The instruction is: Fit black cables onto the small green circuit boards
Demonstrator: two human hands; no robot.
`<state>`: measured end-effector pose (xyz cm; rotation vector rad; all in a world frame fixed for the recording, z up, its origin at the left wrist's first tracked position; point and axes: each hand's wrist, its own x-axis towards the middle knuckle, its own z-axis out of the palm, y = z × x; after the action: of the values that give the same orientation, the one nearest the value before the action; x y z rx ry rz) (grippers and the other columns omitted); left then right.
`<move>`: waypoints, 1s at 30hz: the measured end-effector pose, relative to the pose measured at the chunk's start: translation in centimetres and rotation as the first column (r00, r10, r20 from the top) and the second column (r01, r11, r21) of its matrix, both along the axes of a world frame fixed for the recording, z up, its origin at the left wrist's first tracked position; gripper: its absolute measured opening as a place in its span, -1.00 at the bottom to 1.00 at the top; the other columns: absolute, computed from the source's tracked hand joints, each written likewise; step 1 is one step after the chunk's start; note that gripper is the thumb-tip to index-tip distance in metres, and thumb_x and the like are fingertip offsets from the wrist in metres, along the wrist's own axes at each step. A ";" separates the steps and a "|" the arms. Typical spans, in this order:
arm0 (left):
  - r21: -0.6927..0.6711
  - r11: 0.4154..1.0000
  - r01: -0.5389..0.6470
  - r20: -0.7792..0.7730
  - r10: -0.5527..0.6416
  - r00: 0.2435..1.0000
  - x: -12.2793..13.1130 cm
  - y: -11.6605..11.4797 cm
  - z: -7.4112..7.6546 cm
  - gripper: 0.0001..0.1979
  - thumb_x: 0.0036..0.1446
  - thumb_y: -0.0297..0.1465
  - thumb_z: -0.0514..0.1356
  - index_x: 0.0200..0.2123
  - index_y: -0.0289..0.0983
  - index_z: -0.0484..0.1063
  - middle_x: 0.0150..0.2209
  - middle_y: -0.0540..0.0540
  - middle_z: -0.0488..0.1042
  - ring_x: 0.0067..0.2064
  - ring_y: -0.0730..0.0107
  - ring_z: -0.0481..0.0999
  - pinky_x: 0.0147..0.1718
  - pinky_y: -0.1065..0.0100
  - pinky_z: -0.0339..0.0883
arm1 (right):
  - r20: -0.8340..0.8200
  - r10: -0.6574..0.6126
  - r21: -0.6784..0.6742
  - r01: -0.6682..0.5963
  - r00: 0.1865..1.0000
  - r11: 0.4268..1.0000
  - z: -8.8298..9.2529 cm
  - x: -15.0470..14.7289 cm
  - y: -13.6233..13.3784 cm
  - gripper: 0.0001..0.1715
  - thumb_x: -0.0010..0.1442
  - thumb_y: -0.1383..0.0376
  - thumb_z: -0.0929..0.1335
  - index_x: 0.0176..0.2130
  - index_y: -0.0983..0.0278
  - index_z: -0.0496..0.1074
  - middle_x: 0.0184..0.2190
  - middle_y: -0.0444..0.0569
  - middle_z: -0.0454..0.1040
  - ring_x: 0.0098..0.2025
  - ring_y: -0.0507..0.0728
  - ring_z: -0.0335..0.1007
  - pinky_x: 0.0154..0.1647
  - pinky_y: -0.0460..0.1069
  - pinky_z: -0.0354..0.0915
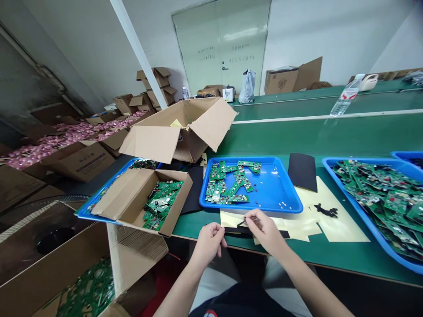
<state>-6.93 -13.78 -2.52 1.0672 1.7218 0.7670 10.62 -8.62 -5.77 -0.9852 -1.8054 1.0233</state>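
My right hand pinches a small black strip between thumb and fingers, over the table's front edge. To its left, my left hand is closed, thumb against curled fingers; what it holds, if anything, is too small to make out. Under and between the hands lie a long black strip and pale yellow backing paper. Just beyond them, a blue tray holds green circuit boards, mostly on its left side, and several tiny loose parts.
An open cardboard box of circuit boards stands left, with a larger open box behind. At right are a black sheet, yellow sheets, a clump of black pieces and another blue tray heaped with boards. A bottle stands further back.
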 end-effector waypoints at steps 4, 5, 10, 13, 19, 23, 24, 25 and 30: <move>0.041 0.999 0.030 -0.294 -0.016 0.956 -0.3 0.2 1.1 -0.70 0.06 -0.42 0.12 -0.67 -0.21 0.14 -0.72 0.06 0.26 -0.61 0.41 0.29 -0.56 0.42 0.00 | -0.104 -0.101 -0.161 0.084 0.989 0.983 -1.1 2.8 -0.2 -0.77 0.29 0.12 0.22 -0.27 0.23 0.27 -0.41 0.00 0.49 -0.34 0.14 0.51 -0.30 0.03 0.46; 0.041 0.999 0.035 -0.364 -0.018 0.931 -0.3 0.3 1.4 -0.68 0.04 -0.45 0.13 -0.68 -0.21 0.12 -0.71 0.05 0.23 -0.58 0.38 0.30 -0.53 0.41 -0.01 | -0.127 -0.120 -0.191 0.095 0.985 0.977 -1.3 3.1 -0.2 -0.76 0.28 0.10 0.23 -0.27 0.22 0.27 -0.41 0.01 0.49 -0.33 0.15 0.51 -0.27 0.04 0.46; 0.031 0.997 0.063 -0.607 -0.031 0.794 -0.1 0.2 2.9 -0.77 0.10 -0.42 0.10 -0.60 -0.22 0.26 -0.60 -0.04 0.33 -0.50 0.20 0.41 -0.46 0.32 0.12 | -0.231 -0.219 -0.307 0.143 0.948 0.941 -1.8 3.6 -0.2 -0.67 0.24 0.01 0.24 -0.26 0.21 0.24 -0.44 -0.01 0.50 -0.38 0.17 0.52 -0.27 0.09 0.49; 0.088 0.993 0.073 -0.697 0.009 0.717 1.1 -0.2 3.3 -0.84 0.18 -0.43 0.02 -0.31 -0.28 0.40 -0.33 -0.22 0.47 -0.25 0.04 0.48 -0.27 0.17 0.27 | -0.273 -0.253 -0.355 0.147 0.928 0.923 -1.6 3.6 -0.1 -0.64 0.20 -0.02 0.28 -0.28 0.21 0.24 -0.44 -0.01 0.51 -0.37 0.18 0.52 -0.28 0.10 0.49; 0.251 0.737 0.628 -0.824 -0.177 0.538 4.3 -0.7 0.2 -0.61 0.16 -0.40 0.12 0.05 -0.41 0.31 0.08 -0.35 0.42 0.13 0.01 0.38 0.07 0.06 0.31 | -0.331 -0.282 -0.418 0.128 0.901 0.899 -1.3 4.1 -0.2 -0.63 0.13 -0.02 0.35 -0.31 0.22 0.30 -0.35 0.02 0.54 -0.31 0.18 0.53 -0.24 0.10 0.48; 0.165 0.685 0.710 -0.855 -0.260 0.449 4.6 -0.8 -2.0 -0.43 0.16 -0.30 0.16 0.17 -0.47 0.19 0.19 -0.38 0.29 0.23 -0.04 0.26 0.12 0.02 0.28 | -0.367 -0.307 -0.436 0.130 0.878 0.891 -1.2 5.0 -0.5 -0.66 0.13 0.00 0.36 -0.32 0.22 0.32 -0.30 0.01 0.55 -0.24 0.18 0.53 -0.21 0.09 0.47; 0.156 0.685 0.711 -0.856 -0.266 0.443 4.5 -0.9 -2.2 -0.42 0.17 -0.29 0.16 0.18 -0.47 0.17 0.20 -0.37 0.28 0.24 -0.03 0.24 0.13 0.03 0.26 | -0.379 -0.324 -0.437 0.141 0.867 0.888 -1.0 5.5 -0.6 -0.67 0.14 0.01 0.36 -0.31 0.21 0.32 -0.29 0.00 0.55 -0.22 0.18 0.53 -0.19 0.10 0.46; 0.151 0.685 0.712 -0.858 -0.267 0.439 4.4 -0.9 -2.3 -0.41 0.17 -0.27 0.16 0.19 -0.47 0.16 0.21 -0.37 0.27 0.25 -0.01 0.22 0.15 0.04 0.25 | -0.390 -0.347 -0.435 0.161 0.853 0.886 -0.8 6.2 -0.7 -0.69 0.14 0.03 0.36 -0.31 0.20 0.32 -0.29 -0.01 0.55 -0.21 0.18 0.52 -0.17 0.11 0.46; 0.138 0.684 0.716 -0.882 -0.244 0.403 4.4 -1.0 -2.7 -0.32 0.14 -0.14 0.17 0.20 -0.45 0.17 0.22 -0.36 0.25 0.26 -0.02 0.19 0.16 0.03 0.23 | -0.364 -0.538 -0.329 0.436 0.760 0.838 -0.1 13.4 -1.7 -0.81 0.14 0.11 0.37 -0.28 0.12 0.33 -0.32 -0.01 0.54 -0.15 0.23 0.50 -0.10 0.19 0.41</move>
<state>-2.52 -14.77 -5.27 2.5273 1.7231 0.2816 24.03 -10.35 -5.85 -1.1691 -0.9858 1.0193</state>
